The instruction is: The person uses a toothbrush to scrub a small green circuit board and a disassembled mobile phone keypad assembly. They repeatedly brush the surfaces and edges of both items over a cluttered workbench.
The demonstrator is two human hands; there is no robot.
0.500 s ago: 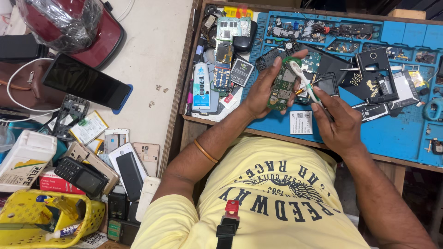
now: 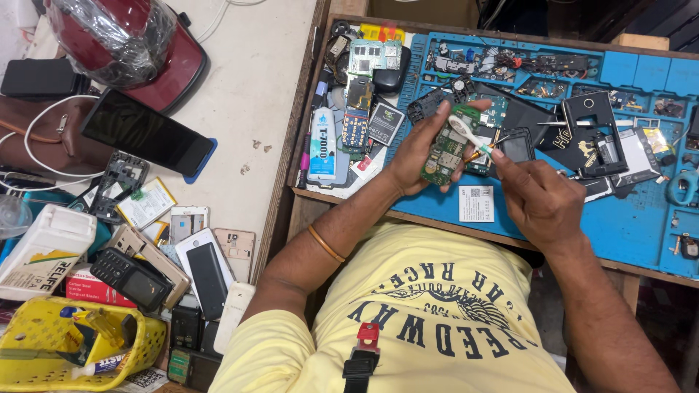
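Note:
My left hand [image 2: 416, 149] grips a small green phone circuit board [image 2: 445, 149] and holds it tilted above the blue work mat [image 2: 626, 225]. My right hand [image 2: 539, 196] pinches a white toothbrush-like brush [image 2: 466, 135] whose head rests on the board's upper end. A thin orange-tipped tool [image 2: 484, 151] sticks out beside my right fingers. A gold bangle [image 2: 325, 243] circles my left forearm. Both hands hover over the wooden tray's near left part.
The blue mat holds black phone housings [image 2: 591, 120], loose boards [image 2: 373, 57] and small parts. A glue tube [image 2: 322, 145] lies at the tray's left. On the white table to the left are a red helmet [image 2: 124, 44], a dark smartphone [image 2: 145, 135], old handsets [image 2: 131, 276] and a yellow basket [image 2: 65, 349].
The brush in my right hand has moved up onto the board's top end. My left hand keeps the board in about the same place.

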